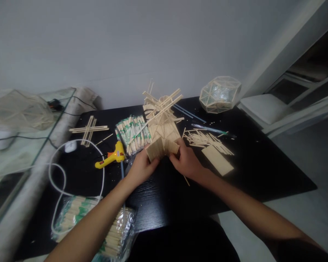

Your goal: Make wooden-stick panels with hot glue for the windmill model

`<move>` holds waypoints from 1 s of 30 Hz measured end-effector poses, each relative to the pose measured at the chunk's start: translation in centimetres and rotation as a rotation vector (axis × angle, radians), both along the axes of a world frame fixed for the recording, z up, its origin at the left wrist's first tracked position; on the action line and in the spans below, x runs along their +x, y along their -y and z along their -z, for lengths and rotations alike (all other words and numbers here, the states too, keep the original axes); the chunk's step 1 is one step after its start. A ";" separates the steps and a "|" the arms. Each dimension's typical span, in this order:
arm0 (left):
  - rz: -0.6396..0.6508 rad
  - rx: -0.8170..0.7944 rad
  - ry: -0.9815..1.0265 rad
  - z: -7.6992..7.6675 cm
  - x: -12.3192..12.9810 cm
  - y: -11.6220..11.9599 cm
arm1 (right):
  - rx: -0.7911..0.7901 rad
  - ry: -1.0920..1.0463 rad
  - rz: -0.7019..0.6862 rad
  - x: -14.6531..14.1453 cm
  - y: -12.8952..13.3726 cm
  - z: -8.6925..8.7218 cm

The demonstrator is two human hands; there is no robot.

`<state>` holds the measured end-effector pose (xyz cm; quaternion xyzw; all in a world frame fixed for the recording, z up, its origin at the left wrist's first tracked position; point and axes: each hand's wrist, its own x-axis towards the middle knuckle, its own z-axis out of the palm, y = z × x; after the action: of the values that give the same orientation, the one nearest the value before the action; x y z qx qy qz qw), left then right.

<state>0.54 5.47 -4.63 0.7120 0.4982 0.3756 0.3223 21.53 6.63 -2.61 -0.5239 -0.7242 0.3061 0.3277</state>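
A small ridged wooden piece (155, 150) made of sticks, with two panels meeting at an angle, is held between my two hands near the middle of the black table. My left hand (143, 165) grips its left panel, thumb in front. On the right panel my right hand (186, 160) is closed, with the thumb low and fingers partly hidden behind. Just beyond stands a windmill-like wooden model (162, 120) with crossed stick blades at its top. A yellow glue gun (115, 156) lies left of my left hand.
Wrapped stick packs (135, 133) lie behind my left hand, more (116, 233) under my left forearm. Loose sticks (207, 140) and a thin board (218, 160) are at right. A crossed stick frame (89, 130), white cable (49, 174) and polyhedral frame (220, 94) surround them.
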 end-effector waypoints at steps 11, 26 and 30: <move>0.129 -0.021 -0.001 -1.0 0.3 0.3 | 0.032 0.063 0.031 -0.4 0.4 2.4; -0.367 -0.255 0.683 -2.1 -1.2 -1.1 | -0.844 -0.735 -0.343 0.5 -0.4 0.6; -0.406 -0.256 0.727 -1.8 -0.8 -1.2 | -0.938 -0.784 -0.433 0.3 0.0 0.7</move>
<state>-0.28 6.66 -2.79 0.3752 0.5249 0.5927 0.4821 21.84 6.67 -3.29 -0.3028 -0.4296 0.8176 0.2351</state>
